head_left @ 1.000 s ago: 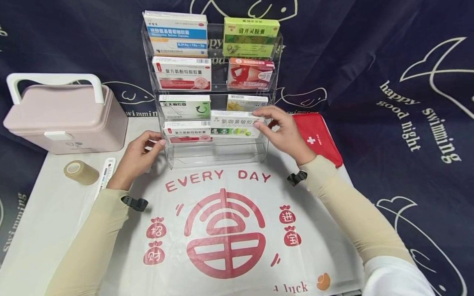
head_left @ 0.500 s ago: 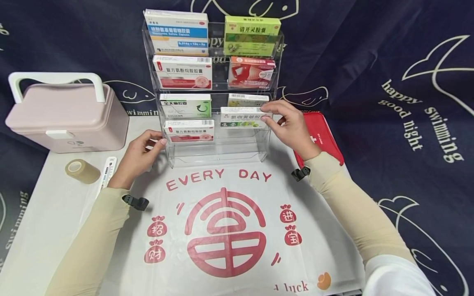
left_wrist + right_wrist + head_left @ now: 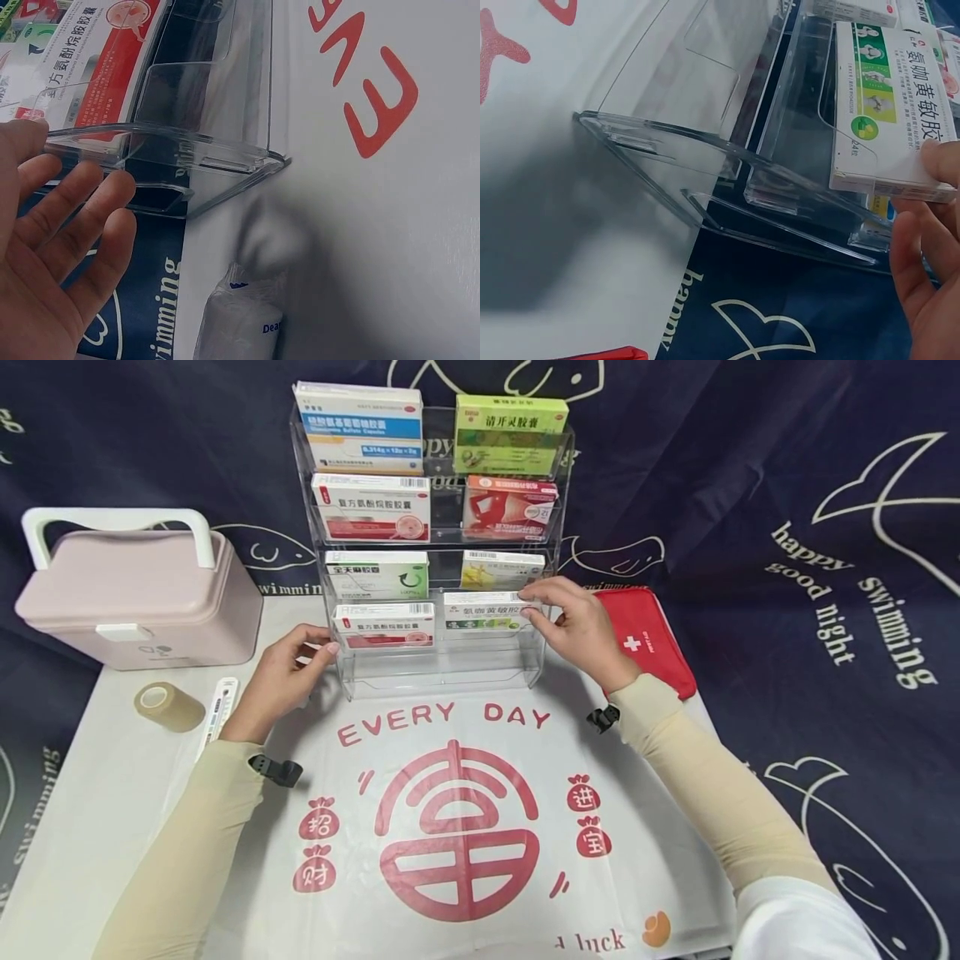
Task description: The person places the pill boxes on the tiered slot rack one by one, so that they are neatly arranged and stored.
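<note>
A clear acrylic tiered rack (image 3: 442, 675) stands at the back of the table with several medicine boxes on its shelves. My right hand (image 3: 542, 610) pinches the right end of a white and green medicine box (image 3: 482, 612), which sits in the right side of the second-lowest tier. In the right wrist view that box (image 3: 885, 97) leans inside the rack (image 3: 705, 150) with my fingertips (image 3: 939, 161) on its edge. My left hand (image 3: 315, 652) rests with relaxed fingers against the rack's left side wall (image 3: 202, 157) and holds nothing. A red and white box (image 3: 384, 625) fills the tier's left side.
A pink case with a white handle (image 3: 138, 602) stands at the left, with a tan tape roll (image 3: 167, 706) and a thermometer strip (image 3: 219, 710) in front of it. A red first-aid pouch (image 3: 648, 639) lies right of the rack. A white sheet with red print (image 3: 457, 827) covers the table.
My right hand carried the white and green box to the right and then lowered it into the rack's tier. My left hand stayed at the rack's left side.
</note>
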`<move>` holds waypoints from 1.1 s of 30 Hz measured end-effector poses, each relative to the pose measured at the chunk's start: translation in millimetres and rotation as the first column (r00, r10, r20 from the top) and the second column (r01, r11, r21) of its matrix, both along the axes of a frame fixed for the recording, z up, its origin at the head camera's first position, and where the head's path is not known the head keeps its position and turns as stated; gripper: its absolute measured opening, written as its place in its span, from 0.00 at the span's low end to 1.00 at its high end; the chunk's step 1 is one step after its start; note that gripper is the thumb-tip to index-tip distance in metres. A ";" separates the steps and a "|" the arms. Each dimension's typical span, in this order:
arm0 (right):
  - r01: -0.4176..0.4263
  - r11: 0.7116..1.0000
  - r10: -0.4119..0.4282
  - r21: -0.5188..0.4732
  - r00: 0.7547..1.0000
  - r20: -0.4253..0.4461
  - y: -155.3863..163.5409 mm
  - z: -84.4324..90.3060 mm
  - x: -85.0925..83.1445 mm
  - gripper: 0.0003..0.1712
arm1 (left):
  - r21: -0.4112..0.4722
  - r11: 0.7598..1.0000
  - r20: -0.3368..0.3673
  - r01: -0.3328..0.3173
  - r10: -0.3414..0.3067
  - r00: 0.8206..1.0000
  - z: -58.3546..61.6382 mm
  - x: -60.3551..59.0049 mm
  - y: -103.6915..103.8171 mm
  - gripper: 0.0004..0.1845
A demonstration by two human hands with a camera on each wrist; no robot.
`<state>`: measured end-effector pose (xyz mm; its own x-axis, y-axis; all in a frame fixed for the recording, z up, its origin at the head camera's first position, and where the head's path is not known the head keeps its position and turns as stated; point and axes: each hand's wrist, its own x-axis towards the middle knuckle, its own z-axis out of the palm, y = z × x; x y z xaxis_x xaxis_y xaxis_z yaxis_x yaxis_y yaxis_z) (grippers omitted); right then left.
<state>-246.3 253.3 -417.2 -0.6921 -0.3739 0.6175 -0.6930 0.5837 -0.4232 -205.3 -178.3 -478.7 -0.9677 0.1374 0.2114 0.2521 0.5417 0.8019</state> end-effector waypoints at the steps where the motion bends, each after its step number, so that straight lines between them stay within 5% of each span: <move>1: 0.001 1.000 -0.001 0.001 1.000 -0.004 -0.6 0.5 0.3 0.13 | -0.001 1.000 -0.005 0.003 -0.003 1.000 0.3 0.2 0.0 0.18; 19: 0.074 0.985 -0.063 0.156 0.995 -0.077 -2.5 -5.2 4.7 0.15 | -0.011 1.000 -0.005 0.007 -0.007 1.000 2.3 2.2 0.5 0.18; 33: 0.082 0.986 -0.072 0.145 0.995 -0.073 -5.9 -2.0 5.0 0.14 | 0.009 1.000 -0.008 0.023 -0.023 1.000 2.3 1.1 0.6 0.18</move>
